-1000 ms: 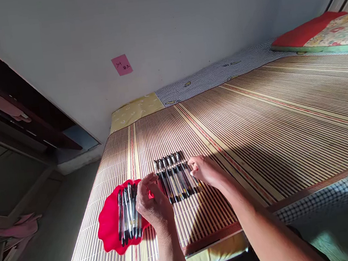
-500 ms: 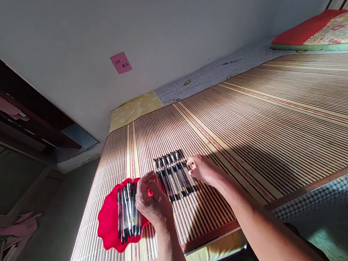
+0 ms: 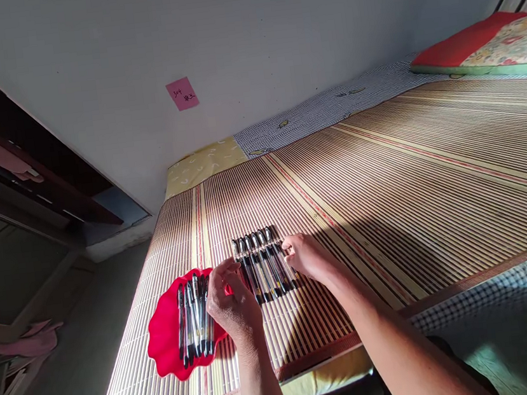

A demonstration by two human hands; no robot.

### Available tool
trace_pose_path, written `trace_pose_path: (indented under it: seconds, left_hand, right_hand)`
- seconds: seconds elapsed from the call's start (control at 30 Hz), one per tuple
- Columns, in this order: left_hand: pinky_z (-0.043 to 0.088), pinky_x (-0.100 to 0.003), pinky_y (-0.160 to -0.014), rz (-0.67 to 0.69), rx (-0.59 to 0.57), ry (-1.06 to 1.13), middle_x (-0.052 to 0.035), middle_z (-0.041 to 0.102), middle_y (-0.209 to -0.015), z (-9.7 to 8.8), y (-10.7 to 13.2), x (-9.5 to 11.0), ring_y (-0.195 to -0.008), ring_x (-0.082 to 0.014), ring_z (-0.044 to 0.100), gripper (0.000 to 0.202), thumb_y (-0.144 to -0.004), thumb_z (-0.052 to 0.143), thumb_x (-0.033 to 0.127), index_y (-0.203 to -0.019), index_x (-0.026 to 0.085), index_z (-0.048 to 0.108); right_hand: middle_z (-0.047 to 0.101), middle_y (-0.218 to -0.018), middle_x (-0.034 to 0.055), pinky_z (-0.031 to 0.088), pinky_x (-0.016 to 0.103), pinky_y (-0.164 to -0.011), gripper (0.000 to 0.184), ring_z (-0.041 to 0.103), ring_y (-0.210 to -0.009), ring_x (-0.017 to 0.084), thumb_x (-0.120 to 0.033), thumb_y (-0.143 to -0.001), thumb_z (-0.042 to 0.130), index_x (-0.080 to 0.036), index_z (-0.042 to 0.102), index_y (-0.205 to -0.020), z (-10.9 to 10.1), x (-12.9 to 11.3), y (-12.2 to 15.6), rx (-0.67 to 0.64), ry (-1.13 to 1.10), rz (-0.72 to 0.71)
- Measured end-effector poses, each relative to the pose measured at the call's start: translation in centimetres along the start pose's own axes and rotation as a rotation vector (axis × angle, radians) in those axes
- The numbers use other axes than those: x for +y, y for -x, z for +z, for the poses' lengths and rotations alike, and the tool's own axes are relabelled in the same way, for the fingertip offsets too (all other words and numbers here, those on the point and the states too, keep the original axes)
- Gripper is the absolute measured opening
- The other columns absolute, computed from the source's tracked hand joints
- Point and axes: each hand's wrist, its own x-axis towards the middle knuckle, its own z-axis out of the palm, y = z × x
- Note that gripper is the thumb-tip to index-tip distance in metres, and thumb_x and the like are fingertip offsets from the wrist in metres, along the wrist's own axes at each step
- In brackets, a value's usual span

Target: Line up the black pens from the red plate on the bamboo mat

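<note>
Left hand [image 3: 232, 300], fingers loosely curled, overlaps the edge of one red plate [image 3: 164, 344], lower left, bearing at least five pens [image 3: 193, 321]; right hand [image 3: 302, 253], likewise curled, is beside six lined-up pens [image 3: 271, 267], lower centre. Whether either pinches anything, I cannot tell. Farther: one pink note [image 3: 182, 94], upper left; one pillow [image 3: 470, 44], upper right.

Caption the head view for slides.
Left hand and right hand flank a pen row on a mat, beside more pens in a red dish.
</note>
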Motion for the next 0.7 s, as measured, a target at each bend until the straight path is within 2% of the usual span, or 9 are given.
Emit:
trace_pose_path:
  seconds: [0.2, 0.4, 0.7]
  left_hand:
    - [0.055, -0.03, -0.075, 0.001, -0.004, -0.008, -0.0024, 0.079, -0.085, -0.03, 0.06, -0.01, -0.082, -0.0181, 0.075, 0.025, -0.094, 0.048, 0.018, -0.097, 0.02, 0.074]
    - [0.055, -0.03, -0.075, -0.019, -0.018, -0.012, -0.0023, 0.079, -0.087, 0.04, 0.11, -0.16, -0.084, -0.0183, 0.075, 0.026, -0.095, 0.048, 0.019, -0.098, 0.021, 0.073]
    - [0.055, -0.03, -0.075, -0.004, -0.022, -0.008, -0.0022, 0.079, -0.087, 0.06, 0.11, -0.32, -0.083, -0.0186, 0.075, 0.026, -0.095, 0.048, 0.019, -0.098, 0.021, 0.073]
  right_hand:
    - [0.081, -0.105, 0.0123, 0.051, 0.025, -0.067, 0.027, 0.075, -0.085, 0.02, -0.012, -0.083, 0.072, -0.013, 0.079, -0.109, -0.28, -0.22, -0.05, -0.018, -0.003, -0.008]
    - [0.08, -0.113, 0.0136, 0.053, 0.025, -0.071, 0.026, 0.076, -0.091, 0.022, -0.013, -0.084, 0.072, -0.014, 0.079, -0.109, -0.27, -0.24, 0.07, 0.011, -0.007, -0.005]
    - [0.08, -0.11, 0.0112, 0.053, 0.025, -0.073, 0.023, 0.076, -0.095, 0.021, -0.013, -0.083, 0.074, -0.016, 0.079, -0.105, -0.04, -0.11, -0.13, 0.004, -0.015, -0.002]
